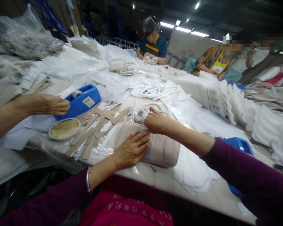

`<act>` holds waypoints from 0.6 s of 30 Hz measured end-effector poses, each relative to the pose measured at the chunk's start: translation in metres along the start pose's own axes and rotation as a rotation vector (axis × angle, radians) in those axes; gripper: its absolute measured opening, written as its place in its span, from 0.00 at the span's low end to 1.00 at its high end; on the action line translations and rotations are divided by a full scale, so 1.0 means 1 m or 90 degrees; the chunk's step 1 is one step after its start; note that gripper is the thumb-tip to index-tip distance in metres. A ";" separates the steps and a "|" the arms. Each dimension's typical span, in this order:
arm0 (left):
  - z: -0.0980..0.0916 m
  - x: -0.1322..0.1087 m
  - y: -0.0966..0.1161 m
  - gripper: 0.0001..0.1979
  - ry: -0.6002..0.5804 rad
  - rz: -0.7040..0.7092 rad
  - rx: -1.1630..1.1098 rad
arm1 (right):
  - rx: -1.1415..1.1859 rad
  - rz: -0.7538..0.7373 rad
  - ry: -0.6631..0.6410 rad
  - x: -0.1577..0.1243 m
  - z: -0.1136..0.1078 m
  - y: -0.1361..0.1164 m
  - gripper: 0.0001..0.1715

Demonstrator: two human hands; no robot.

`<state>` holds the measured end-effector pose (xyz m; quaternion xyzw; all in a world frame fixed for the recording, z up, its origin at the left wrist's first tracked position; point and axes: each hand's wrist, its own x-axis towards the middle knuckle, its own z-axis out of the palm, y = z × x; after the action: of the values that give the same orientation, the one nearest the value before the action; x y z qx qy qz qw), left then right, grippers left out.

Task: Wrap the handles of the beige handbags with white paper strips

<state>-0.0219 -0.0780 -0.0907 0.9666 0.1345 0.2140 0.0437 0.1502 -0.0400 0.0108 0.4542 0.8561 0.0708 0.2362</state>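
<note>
A beige padded bag [164, 149] with rounded corners lies at the table's front edge before me. My left hand [133, 149] rests flat on its left half, fingers stretched out and touching the surface. Above the bag's far edge, my right hand [155, 121] is closed with its fingers pressed together; whatever they hold is hidden. Just beyond that hand lie a coil of pale strap [141, 115] and a clear roll. Brown and white strips [91, 133] are strewn to the left of the bag.
Another person's hand [49, 104] is beside a blue tape dispenser [82, 102] at left, near a round tub of yellowish paste [64, 128]. White tubing [158, 88] and stacked white foam sheets [217, 94] lie beyond. A second blue dispenser [240, 145] stands at right. Co-workers sit across the table.
</note>
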 end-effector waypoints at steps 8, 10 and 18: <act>-0.005 0.002 0.002 0.22 -0.015 0.002 0.017 | 0.054 0.066 -0.031 0.008 0.003 0.023 0.30; -0.007 0.003 0.003 0.22 -0.019 -0.004 0.024 | 0.133 0.076 -0.076 0.014 0.009 0.039 0.27; -0.007 0.000 0.001 0.23 -0.006 -0.001 0.008 | 0.262 0.357 0.353 -0.008 0.047 0.076 0.08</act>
<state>-0.0249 -0.0787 -0.0838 0.9677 0.1364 0.2087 0.0381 0.2324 -0.0069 -0.0026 0.6704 0.7268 0.0793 -0.1264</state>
